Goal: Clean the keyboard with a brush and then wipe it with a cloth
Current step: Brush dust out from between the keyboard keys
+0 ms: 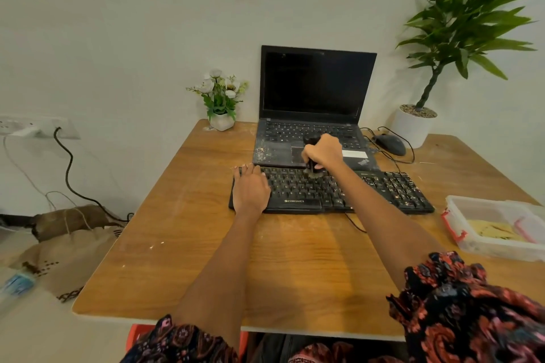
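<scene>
1. The right hand (323, 153) has its grip tight around a black brush (312, 156), bristles down on the keyboard (330, 190).
2. The left hand (250, 187) lies flat, fingers straight, on the keyboard's left end.
3. The keyboard sits on the tabletop (206, 244), just in front of the laptop (312, 109).

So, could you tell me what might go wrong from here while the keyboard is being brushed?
1. The brush in the right hand works the keyboard's far row, right beside the open laptop; swept crumbs could land on its already dusty deck.
2. The left hand rests flat on the left-end keys, so that patch may go unbrushed.
3. The right forearm crosses the keyboard and could smear debris back over brushed keys.
</scene>
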